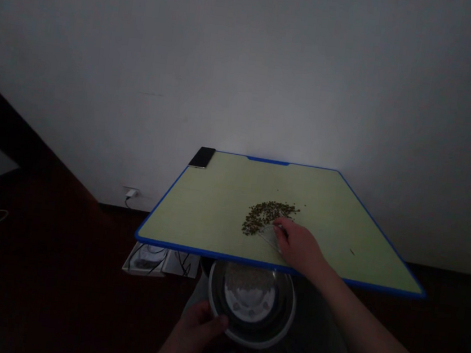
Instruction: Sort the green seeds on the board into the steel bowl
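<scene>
On the pale yellow-green board with a blue rim [215, 208] lies a loose pile of small brown-green grains [263, 213], spread in a curved band. My right hand [298, 246] rests at the near side of the pile. Its fingers pinch a thin, clear flat piece [270, 237], whose exact kind is hard to make out in the dim light. Below the board's front edge, my left hand [196, 331] grips the rim of a round metal bowl [249, 338], thumb over the edge. Inside the bowl something whitish and round shows, with greyish matter at its far side.
A dark phone [202, 157] lies on the board's far left corner. A thin dark bit [351, 251] is on the right part. Below left, on the floor, an open white box [145, 259] holds cables. A plugged-in charger [131, 193] is on the wall behind.
</scene>
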The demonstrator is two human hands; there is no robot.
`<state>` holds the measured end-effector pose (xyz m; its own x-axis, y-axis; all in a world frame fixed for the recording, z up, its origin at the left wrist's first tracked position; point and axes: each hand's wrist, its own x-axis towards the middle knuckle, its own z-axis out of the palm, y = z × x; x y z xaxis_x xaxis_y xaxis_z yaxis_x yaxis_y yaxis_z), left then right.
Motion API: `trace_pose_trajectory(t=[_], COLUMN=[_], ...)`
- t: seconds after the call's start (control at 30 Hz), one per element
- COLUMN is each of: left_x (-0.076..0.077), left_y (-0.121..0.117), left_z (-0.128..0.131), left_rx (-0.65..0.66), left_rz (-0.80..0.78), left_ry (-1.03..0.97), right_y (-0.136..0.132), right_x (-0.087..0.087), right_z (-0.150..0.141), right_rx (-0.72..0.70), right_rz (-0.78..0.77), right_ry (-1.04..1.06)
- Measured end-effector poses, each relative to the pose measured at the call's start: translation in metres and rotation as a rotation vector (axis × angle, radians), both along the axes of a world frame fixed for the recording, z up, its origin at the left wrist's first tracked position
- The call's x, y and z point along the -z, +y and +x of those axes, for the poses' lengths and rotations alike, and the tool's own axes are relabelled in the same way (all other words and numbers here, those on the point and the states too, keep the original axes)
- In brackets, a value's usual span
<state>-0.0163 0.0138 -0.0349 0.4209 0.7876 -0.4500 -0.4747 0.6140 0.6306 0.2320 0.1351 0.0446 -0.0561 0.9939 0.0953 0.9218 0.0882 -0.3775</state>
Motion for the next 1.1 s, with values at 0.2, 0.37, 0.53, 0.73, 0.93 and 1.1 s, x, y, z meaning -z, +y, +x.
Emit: trace_pose_trajectory(t=[0.2,0.37,0.53,0.73,0.93,1.1], left_x=[0.008,0.009,-0.001,-0.01,-0.01,-0.007], left_y=[0.0,0.002,0.001,0.0,0.0,0.001], left_z=[0.002,0.0,0.0,0.002,0.002,0.001], left_rx=[-0.012,0.027,0.025,0.0,0.018,0.017], left_rz=[0.035,0.045,0.034,0.008,0.022,0.025], left_ry=[-0.048,0.008,0.026,0.032,-0.014,0.004], right_y=[0.0,0.001,-0.001,-0.003,0.0,0.0], right_x=[-0.002,-0.004,-0.001,0.002,0.001,-0.002], right_z=[0.002,0.002,0.007,0.013,0.01,0.004], right_rx=[-0.005,-0.016,-0.09,-0.086,-0.137,-0.123], right_rz=[-0.005,-0.031,-0.005,0.019,0.024,0.029], right_ry=[-0.005,-0.015,0.023,0.046,0.047,0.047])
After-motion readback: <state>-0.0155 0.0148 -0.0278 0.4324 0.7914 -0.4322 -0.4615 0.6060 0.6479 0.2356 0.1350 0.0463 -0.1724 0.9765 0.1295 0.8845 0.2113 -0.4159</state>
